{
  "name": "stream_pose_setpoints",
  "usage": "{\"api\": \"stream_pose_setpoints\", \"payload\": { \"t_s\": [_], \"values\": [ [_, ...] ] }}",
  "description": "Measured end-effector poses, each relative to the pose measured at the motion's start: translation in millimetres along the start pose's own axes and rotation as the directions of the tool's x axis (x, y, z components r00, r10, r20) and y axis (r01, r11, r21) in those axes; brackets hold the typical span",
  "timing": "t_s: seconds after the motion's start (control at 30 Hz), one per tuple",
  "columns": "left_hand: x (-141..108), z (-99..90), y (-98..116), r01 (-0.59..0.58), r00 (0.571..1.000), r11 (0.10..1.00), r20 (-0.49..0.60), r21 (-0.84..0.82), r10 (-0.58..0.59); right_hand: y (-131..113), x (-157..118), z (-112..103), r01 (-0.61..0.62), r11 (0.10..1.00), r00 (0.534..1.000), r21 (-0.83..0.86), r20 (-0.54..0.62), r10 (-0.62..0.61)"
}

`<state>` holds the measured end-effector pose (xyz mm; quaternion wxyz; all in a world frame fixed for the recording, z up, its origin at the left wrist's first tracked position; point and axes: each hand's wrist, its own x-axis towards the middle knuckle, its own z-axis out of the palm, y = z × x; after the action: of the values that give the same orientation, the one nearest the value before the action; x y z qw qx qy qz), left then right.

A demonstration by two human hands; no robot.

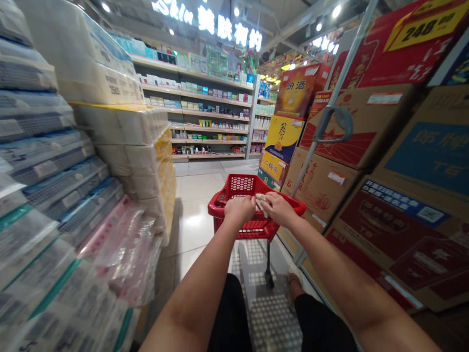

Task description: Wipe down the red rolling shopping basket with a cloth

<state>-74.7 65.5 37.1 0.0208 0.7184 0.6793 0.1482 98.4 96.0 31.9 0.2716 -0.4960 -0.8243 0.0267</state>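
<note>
A red plastic shopping cart (pixel 301 207) with a perforated basket is in front of me at the middle of the view. My left hand (pixel 240 209) is closed over the rear edge of the cart, fingers curled out of sight. Close beside it, my right hand (pixel 281 208) rests on the same edge, pinching a crumpled white tissue or cloth (pixel 261 204); its material is unclear. The two hands nearly meet at the tissue. What shows of the basket's inside is its red mesh wall.
Wrapped paper packs (pixel 142 127) are stacked close on the left. Cartons (pixel 326 181) rise along the right, with a slanted metal pole (pixel 309 159) carrying a grey handle (pixel 334 124). Shelves of small boxes and bottles (pixel 205 115) stand beyond the pale tiled floor (pixel 198 195).
</note>
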Motion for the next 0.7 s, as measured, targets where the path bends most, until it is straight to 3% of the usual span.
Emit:
{"api": "stream_pose_setpoints", "payload": {
  "t_s": [0.03, 0.13, 0.3, 0.4, 0.5, 0.57, 0.63, 0.7],
  "values": [
    [0, -0.1, 0, -0.003, 1.0, 1.0, 0.002, 0.0, 0.003, -6, -1, 5, 0.012, 0.999, 0.999, -0.039, 0.031, -0.01],
    [1, -0.7, 0, -0.002, 1.0, 1.0, 0.018, 0.001, 0.002, -16, -4, 19, 0.029, 0.996, 0.999, -0.084, -0.017, -0.03],
    [4, -1.2, -4, -0.003, 1.0, 1.0, 0.028, 0.019, 0.003, -9, -2, 18, 0.184, 0.981, 0.982, 0.064, -0.055, -0.18],
    [5, -1.3, -2, 0.0, 1.0, 1.0, 0.025, 0.029, 0.0, 0, 7, 10, 0.001, 0.997, 1.0, 0.082, 0.021, -0.002],
    [5, -1.1, 1, -0.004, 1.0, 1.0, 0.023, 0.031, 0.003, 1, 14, 8, -0.235, 0.972, 0.969, -0.009, 0.071, 0.235],
    [5, -0.8, 1, -0.004, 1.0, 1.0, 0.021, 0.028, 0.004, -2, 10, 12, -0.166, 0.985, 0.986, -0.045, 0.016, 0.167],
    [7, -0.6, -1, -0.009, 0.999, 0.999, 0.032, 0.035, 0.008, -8, 1, 18, 0.012, 0.999, 0.997, -0.048, -0.072, -0.015],
    [9, -0.6, -4, -0.02, 0.999, 0.999, 0.038, 0.049, 0.018, -12, -7, 22, 0.15, 0.988, 0.981, -0.034, -0.122, -0.153]
  ]
}}
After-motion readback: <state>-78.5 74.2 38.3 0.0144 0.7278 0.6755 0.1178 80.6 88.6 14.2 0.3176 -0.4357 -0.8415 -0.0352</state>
